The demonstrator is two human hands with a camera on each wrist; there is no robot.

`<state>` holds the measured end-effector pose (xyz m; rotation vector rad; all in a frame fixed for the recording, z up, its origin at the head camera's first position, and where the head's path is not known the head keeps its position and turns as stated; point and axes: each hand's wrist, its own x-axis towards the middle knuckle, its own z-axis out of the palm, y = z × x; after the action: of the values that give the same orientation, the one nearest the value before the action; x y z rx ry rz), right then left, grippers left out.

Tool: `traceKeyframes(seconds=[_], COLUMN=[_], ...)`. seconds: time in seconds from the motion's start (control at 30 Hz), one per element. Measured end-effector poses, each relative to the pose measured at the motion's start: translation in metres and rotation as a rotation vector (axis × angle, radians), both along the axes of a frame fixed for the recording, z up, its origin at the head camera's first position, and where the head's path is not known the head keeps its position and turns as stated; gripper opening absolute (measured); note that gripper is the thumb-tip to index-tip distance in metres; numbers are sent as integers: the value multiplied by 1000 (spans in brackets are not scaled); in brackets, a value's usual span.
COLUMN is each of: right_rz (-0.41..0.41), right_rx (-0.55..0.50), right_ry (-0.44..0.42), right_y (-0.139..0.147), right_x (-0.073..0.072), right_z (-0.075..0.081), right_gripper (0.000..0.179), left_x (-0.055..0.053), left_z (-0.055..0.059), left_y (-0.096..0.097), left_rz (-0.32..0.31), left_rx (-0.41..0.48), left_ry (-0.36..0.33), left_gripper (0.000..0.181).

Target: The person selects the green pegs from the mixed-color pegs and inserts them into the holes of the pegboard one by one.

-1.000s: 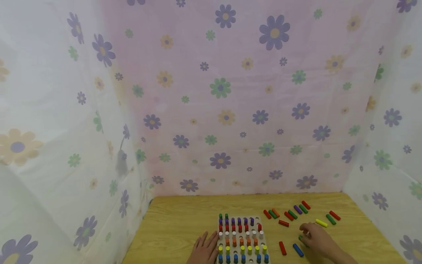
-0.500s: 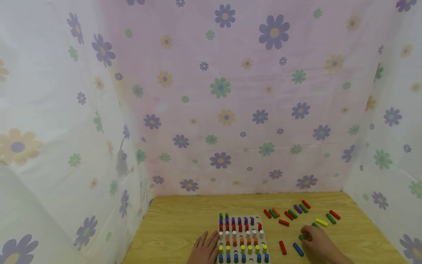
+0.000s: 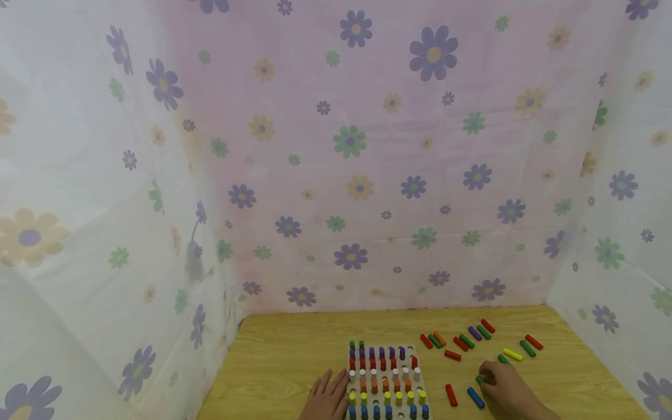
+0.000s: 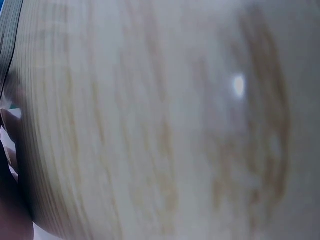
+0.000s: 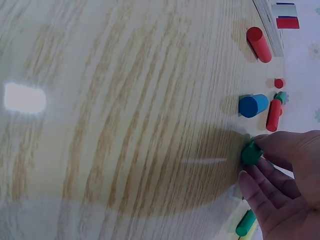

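Note:
At the right of the table, my right hand (image 3: 506,386) pinches a green peg (image 5: 251,153) between thumb and fingertips, low over the wood. A second green peg (image 3: 503,359) lies just beyond the fingers. Beside the hand are a blue peg (image 3: 475,398) and a red peg (image 3: 451,395). My left hand (image 3: 326,398) lies flat with its fingers spread, fingertips at the left edge of the pegboard (image 3: 426,380). Coloured pegs stand upright in rows on the board, some holes bare. The left wrist view shows mostly wood, with a few fingers (image 4: 11,125) at its left edge.
Farther back lie several loose pegs: a purple peg (image 3: 475,333), an orange peg (image 3: 439,338) and some red and green ones. A yellow peg (image 3: 513,354) lies right of them. A flower-patterned curtain (image 3: 388,175) encloses the wooden table (image 3: 283,344) at back and sides.
My right hand's fingers have drawn in around the green peg, and the hand has shifted slightly, uncovering another green peg behind it. The left hand stays by the board.

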<state>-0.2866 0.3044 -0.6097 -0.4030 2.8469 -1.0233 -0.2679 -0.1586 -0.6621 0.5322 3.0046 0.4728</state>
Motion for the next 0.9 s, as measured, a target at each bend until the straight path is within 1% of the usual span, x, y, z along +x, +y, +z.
traceKeyframes(seconds=[0.3, 0.4, 0.73, 0.9], right_rz=[48, 58, 2, 1], right_rx=[-13, -19, -6, -22], right_ry=[-8, -17, -40, -30], right_y=[2, 3, -1, 2], right_x=[-1, 0, 1, 3], right_z=[1, 1, 5, 5], right_gripper=[13, 13, 10, 14], left_x=[2, 1, 0, 1], left_z=[0, -1, -2, 0], left_y=[0, 0, -1, 0], left_rz=[0, -2, -4, 0], left_rx=[-14, -14, -28, -26], left_ry=[24, 26, 39, 27], left_gripper=[68, 65, 64, 66])
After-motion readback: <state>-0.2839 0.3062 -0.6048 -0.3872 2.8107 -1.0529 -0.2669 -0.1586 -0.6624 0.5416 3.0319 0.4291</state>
